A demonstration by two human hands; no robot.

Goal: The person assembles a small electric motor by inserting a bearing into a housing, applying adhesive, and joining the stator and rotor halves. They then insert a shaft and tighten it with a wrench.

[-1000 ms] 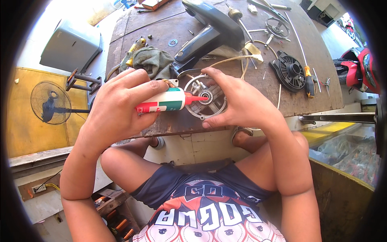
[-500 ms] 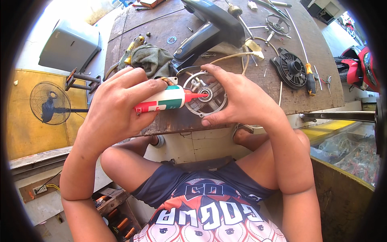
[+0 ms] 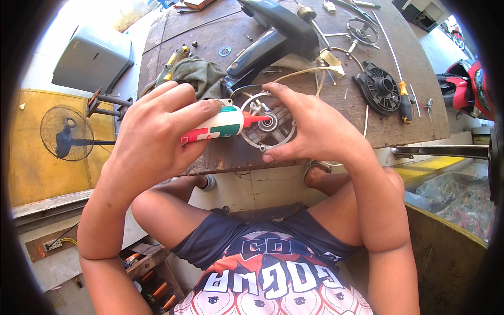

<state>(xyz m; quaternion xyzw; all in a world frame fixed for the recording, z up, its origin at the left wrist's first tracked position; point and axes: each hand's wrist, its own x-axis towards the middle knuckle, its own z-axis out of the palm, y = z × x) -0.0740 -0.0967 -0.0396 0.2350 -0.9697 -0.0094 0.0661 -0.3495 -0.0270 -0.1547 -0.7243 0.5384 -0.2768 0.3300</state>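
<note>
My left hand (image 3: pixel 157 128) is wrapped round a white, green and red squeeze bottle (image 3: pixel 223 126), tilted almost level. Its red nozzle points right, with the tip at the bearing (image 3: pixel 268 122) in the middle of a round metal motor housing (image 3: pixel 257 139). Around the housing's right side curve the thumb and fingers of my right hand (image 3: pixel 310 123), holding it near the table's front edge. Behind my left hand lies a crumpled grey-green cloth (image 3: pixel 202 76). The bottle's rear end is hidden in my left palm.
On the wooden table (image 3: pixel 336 118) lie a dark fan stand body (image 3: pixel 273 44), a black round motor cover (image 3: pixel 379 89), a screwdriver (image 3: pixel 404 102), a metal ring frame (image 3: pixel 362 32) and a blue washer (image 3: pixel 224 51). A pale cable (image 3: pixel 294 74) runs behind the housing.
The bottle has shifted very slightly, its nozzle tip staying at the bearing. My right hand and the housing have hardly moved.
</note>
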